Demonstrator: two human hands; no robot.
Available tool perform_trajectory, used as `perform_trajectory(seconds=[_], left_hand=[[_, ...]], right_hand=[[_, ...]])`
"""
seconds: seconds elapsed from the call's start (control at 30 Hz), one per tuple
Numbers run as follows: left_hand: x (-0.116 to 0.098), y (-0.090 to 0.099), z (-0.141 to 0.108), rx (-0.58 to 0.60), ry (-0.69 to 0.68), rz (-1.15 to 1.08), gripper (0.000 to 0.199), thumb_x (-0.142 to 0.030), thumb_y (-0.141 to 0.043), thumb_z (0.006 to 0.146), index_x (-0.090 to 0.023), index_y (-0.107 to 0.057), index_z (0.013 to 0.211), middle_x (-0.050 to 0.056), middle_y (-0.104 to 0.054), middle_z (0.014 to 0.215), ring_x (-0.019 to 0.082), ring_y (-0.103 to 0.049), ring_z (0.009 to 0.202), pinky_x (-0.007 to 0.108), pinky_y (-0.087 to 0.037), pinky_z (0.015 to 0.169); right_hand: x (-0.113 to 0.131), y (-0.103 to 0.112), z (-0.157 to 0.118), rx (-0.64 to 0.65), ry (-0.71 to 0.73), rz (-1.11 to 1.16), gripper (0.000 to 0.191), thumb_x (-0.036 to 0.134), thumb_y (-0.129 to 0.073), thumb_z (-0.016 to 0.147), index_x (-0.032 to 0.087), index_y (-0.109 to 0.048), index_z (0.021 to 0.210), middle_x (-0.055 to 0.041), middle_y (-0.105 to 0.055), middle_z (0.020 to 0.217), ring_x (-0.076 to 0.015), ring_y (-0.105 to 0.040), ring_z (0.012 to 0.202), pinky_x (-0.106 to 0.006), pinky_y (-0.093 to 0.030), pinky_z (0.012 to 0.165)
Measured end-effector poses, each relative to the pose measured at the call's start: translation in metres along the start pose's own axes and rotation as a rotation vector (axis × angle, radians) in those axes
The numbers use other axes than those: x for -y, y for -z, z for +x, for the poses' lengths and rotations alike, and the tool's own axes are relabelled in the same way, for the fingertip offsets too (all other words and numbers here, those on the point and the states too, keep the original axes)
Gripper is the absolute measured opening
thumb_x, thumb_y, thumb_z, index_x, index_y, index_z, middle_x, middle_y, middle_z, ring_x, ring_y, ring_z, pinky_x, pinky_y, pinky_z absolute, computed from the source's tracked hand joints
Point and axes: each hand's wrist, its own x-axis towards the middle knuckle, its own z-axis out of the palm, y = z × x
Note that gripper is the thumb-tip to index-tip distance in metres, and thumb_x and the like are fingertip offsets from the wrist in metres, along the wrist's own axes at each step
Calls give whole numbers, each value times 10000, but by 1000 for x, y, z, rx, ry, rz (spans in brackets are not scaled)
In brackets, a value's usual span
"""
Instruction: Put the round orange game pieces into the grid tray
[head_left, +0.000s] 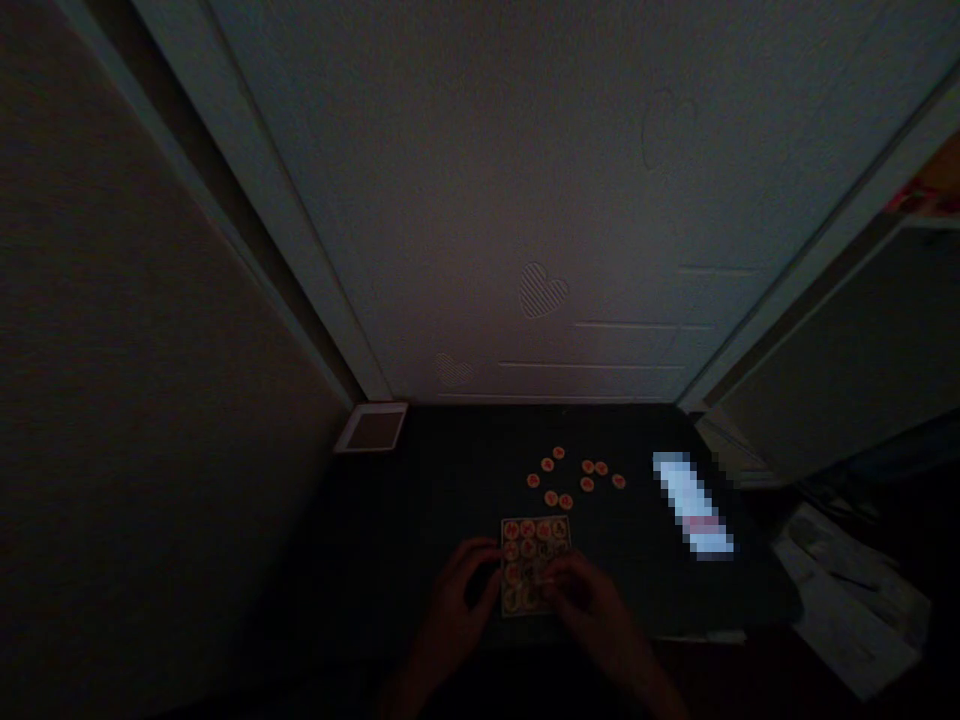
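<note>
A small square tray (pixel 536 614) filled with round pieces marked in red or dark characters lies on the dark table. My left hand (pixel 471 585) is curved at the tray's left edge, its fingers and thumb apart, with nothing visible between them. Over the tray's right side, my right hand (pixel 581 590) has its thumb and fingertips pressed together on the pieces; what they pinch, if anything, is too dark to make out. Several loose round pieces (pixel 587 484) with red marks lie scattered beyond the tray.
A bright, pixelated rectangle (pixel 694 505) lies on the table's right side. At the back left corner sits a shallow box (pixel 375 428). A pale panel with heart patterns (pixel 541 290) rises behind the table. Papers (pixel 855 600) are at the lower right.
</note>
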Motion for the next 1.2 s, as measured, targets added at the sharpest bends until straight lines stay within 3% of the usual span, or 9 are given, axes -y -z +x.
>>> perform_trajectory(seconds=[0.27,0.6,0.73,0.83,1.2], left_hand=[[-6,3,-20,86,44,25,199,-302,-588,952,-287,-708,1111,53,-694,1147,228,-674,1076,379,-553,962],[-7,-1,-25,140,69,93,223,-309,-621,925,-295,-707,1130,42,-733,1037,252,-669,1029,436,-524,974],[-2,-1,-29,162,65,104,268,-317,-661,901,-314,-694,1167,35,-737,1070,277,-636,1111,482,-480,1027],[-2,-1,-29,181,61,100,262,-318,-667,899,-309,-693,1160,38,-732,1045,272,-642,1070,470,-497,991],[-2,-2,-30,121,6,92,247,-273,-685,883,-307,-704,1127,31,-729,993,241,-661,977,402,-539,897]], right_hand=[[3,-8,2,39,66,-161,179,349,-622,931,236,-737,1009,-54,-749,1026,-225,-698,970,-331,-524,896],[1,-11,7,38,-7,-262,147,303,-649,900,223,-757,960,-22,-784,898,-202,-721,813,-260,-519,730],[2,-10,7,53,-16,-316,150,275,-624,909,233,-766,936,-22,-790,915,-212,-729,848,-267,-515,766],[4,-10,6,71,-6,-335,179,249,-592,923,242,-769,953,-20,-793,936,-212,-729,875,-272,-510,800],[-10,-14,8,65,16,-382,191,222,-583,912,235,-766,964,-40,-772,988,-219,-713,928,-291,-500,844]])
